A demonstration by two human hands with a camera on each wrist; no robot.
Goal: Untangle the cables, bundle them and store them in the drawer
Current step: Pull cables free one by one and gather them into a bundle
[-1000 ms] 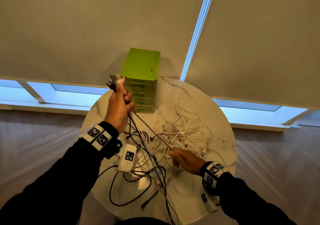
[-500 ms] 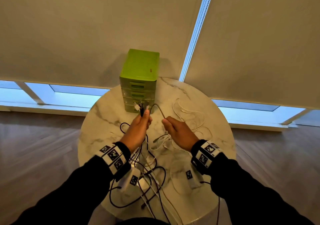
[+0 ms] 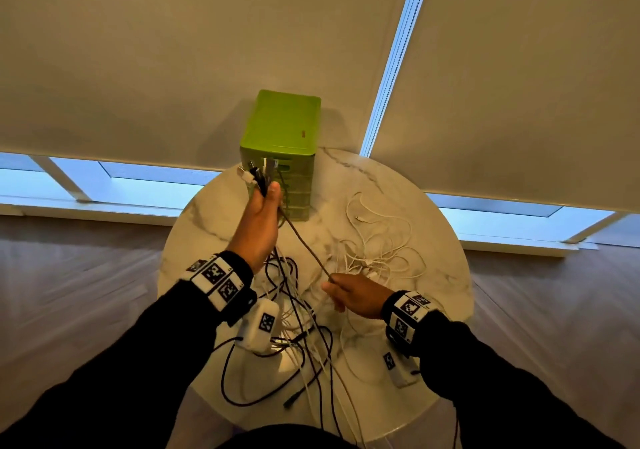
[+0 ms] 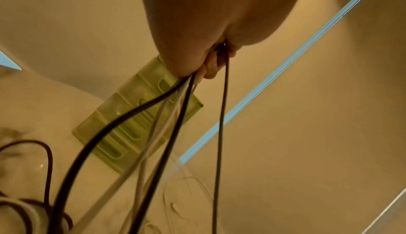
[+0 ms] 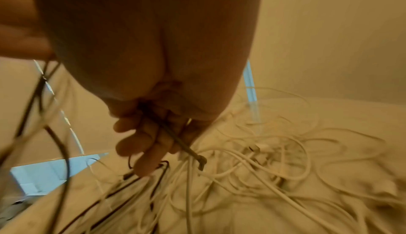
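Observation:
My left hand [image 3: 262,206] is raised in front of the green drawer unit [image 3: 281,152] and grips a bunch of black and white cables by their plug ends [image 3: 256,173]. Those cables [image 4: 175,116] hang from the fist down to the table. One thin dark cable [image 3: 304,240] runs taut from the left fist to my right hand [image 3: 349,294], which holds it low over the table. In the right wrist view the fingers [image 5: 145,144] curl round that dark cable [image 5: 180,142]. A tangle of white cables [image 3: 377,251] lies at the right of the table.
The round marble table [image 3: 433,292] carries the drawer unit at its far edge, all drawers closed. Black cables [image 3: 277,372] loop over the near edge. Behind the table hang window blinds [image 3: 173,50] with a bead chain [image 3: 394,57]. Wood floor lies on both sides.
My left hand rose and moved back toward the drawer unit with its cable ends. My right hand dropped toward me, and the dark cable between the two hands pulled straight.

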